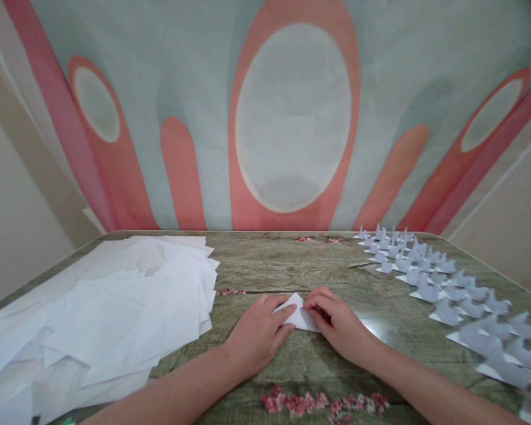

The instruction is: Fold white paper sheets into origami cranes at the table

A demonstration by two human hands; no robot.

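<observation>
Head view: the folded paper lies on the table between both hands. The left hand rests on it, fingers slightly apart; the right hand's fingers bunch at its edge (whether clamped, I cannot tell). Sheets lie left, paper birds right.

1 folded paper, 6 o'clock. 1 sheet heap, 8 o'clock, sheets uncountable. 20+ paper figures, 4 o'clock.

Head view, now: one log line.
left hand: on folded paper; right hand: at its right side; loose sheets: left; folded figures: right
</observation>
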